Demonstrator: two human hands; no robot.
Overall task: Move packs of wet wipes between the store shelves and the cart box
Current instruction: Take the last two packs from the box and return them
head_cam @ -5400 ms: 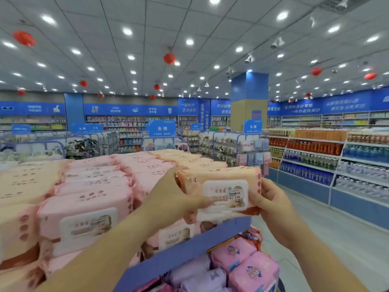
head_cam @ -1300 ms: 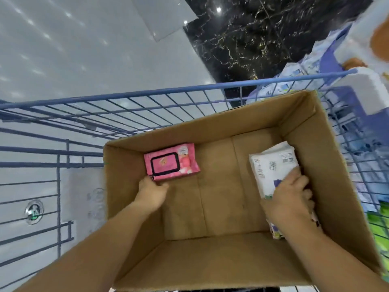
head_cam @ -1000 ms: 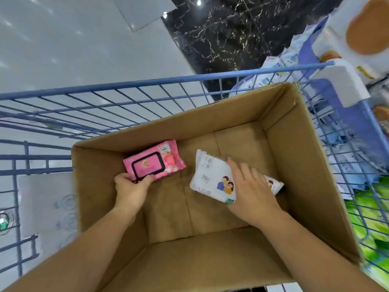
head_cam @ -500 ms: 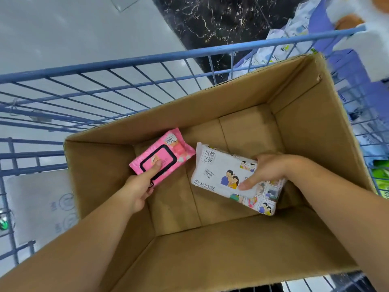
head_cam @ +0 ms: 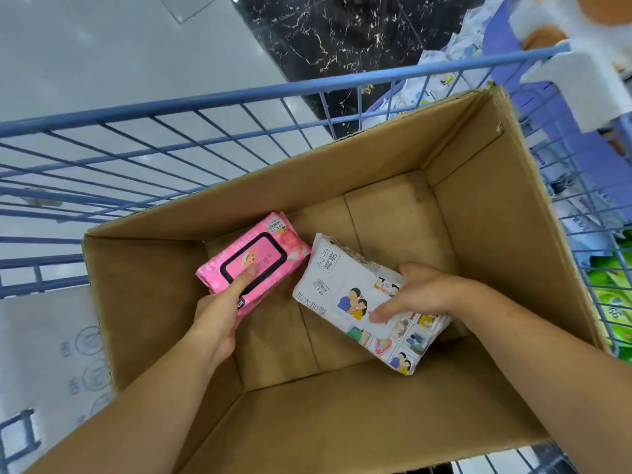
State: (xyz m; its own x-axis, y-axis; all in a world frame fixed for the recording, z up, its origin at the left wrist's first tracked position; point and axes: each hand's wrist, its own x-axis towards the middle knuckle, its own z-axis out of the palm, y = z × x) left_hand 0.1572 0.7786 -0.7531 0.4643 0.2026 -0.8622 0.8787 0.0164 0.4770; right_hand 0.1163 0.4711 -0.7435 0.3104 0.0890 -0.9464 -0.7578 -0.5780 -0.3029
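Note:
An open cardboard box (head_cam: 506,254) sits in a blue wire cart (head_cam: 205,107). A pink pack of wet wipes (head_cam: 273,244) with a black-framed lid lies at the box's far left. My left hand (head_cam: 222,313) grips its near end, thumb on the lid. To its right a white pack of wet wipes (head_cam: 328,285) with cartoon pictures is tilted off the box floor. My right hand (head_cam: 413,292) grips its right side, thumb on top and fingers round the far edge.
Store shelves with white and green packs (head_cam: 612,302) stand close to the cart's right side. A flattened white sheet (head_cam: 44,343) lies in the cart left of the box. Grey and black marble floor lies beyond the cart.
Both packs have come a little toward me and up from the box floor in my hands. Earlier I stood at the shelf with a peach pack.

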